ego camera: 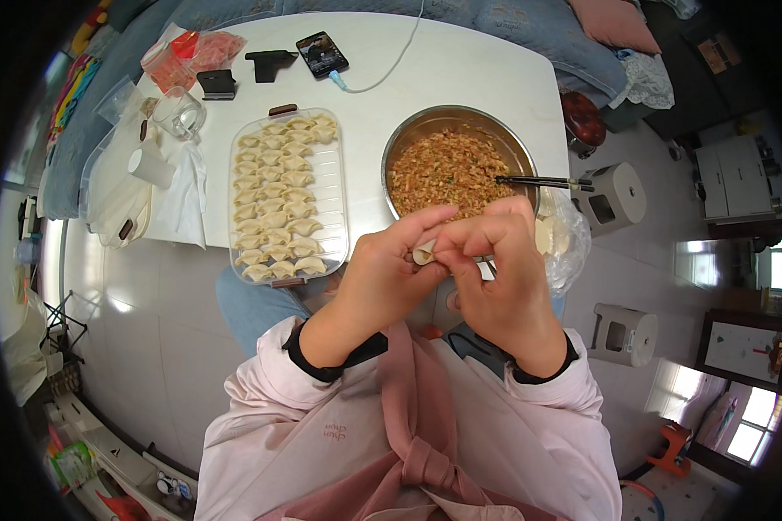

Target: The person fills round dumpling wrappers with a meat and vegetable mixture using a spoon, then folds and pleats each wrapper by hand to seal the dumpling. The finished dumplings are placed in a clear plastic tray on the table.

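Note:
My left hand [397,267] and my right hand [502,273] meet at the near rim of a steel bowl, both pinching a partly folded dumpling [423,253] between thumbs and fingers. Minced filling [453,170] with green bits fills much of the steel bowl [396,140]. Black chopsticks [547,182] rest in it, their ends pointing right over the rim. To the left, a clear lidded-type tray [331,215] holds rows of folded dumplings [274,192], with bare ridged space along its right side. Round dough wrappers [546,238] lie in a plastic bag [572,251], partly hidden behind my right hand.
On the white table [365,117] are a phone [322,55] with a cable, black stands [217,84], a glass mug [179,114], red plastic packages [169,64], a white cup [151,168], and tissue [186,195]. Stools [616,195] stand on the floor at right.

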A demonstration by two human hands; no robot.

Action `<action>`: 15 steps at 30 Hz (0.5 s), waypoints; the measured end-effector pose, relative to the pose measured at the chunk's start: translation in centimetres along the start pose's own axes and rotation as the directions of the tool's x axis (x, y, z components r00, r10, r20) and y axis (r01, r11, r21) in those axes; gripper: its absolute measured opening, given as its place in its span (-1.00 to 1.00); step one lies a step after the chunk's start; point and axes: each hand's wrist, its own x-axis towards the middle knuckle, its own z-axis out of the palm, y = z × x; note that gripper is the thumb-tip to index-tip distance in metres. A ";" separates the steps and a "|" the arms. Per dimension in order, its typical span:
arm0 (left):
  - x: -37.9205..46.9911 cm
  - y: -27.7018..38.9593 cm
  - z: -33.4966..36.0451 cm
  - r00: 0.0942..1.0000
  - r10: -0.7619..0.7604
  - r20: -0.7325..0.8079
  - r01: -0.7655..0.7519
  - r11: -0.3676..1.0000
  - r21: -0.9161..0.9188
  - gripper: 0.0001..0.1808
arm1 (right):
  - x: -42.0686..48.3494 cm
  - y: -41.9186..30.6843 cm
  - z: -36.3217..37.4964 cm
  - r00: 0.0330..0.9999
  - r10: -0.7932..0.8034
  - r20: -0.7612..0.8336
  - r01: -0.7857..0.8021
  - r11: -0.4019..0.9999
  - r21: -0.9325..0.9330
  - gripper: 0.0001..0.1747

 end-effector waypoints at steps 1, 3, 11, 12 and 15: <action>0.0 0.0 0.0 1.000 0.011 -0.004 -0.011 1.000 0.000 -0.46 | 0.0 0.0 0.1 1.000 -0.016 -0.015 0.016 1.000 0.009 -0.61; 0.0 -0.1 0.2 0.998 0.052 -0.025 -0.052 0.999 0.002 -0.43 | -0.1 -0.1 0.2 0.999 -0.013 -0.033 0.014 1.000 0.009 -0.60; 0.1 0.5 0.2 0.996 0.071 -0.058 -0.067 0.996 0.063 -0.31 | 0.3 -0.7 0.5 0.999 -0.045 0.003 0.045 0.995 -0.087 -0.58; 0.1 0.6 0.1 0.997 0.063 -0.054 -0.058 0.995 0.080 -0.31 | 0.3 -0.7 0.6 0.999 -0.040 0.006 0.041 0.996 -0.085 -0.59; 0.0 0.6 0.0 0.997 0.060 -0.052 -0.054 0.992 0.114 -0.30 | 0.3 -0.8 0.7 0.999 -0.031 0.015 0.032 0.996 -0.086 -0.63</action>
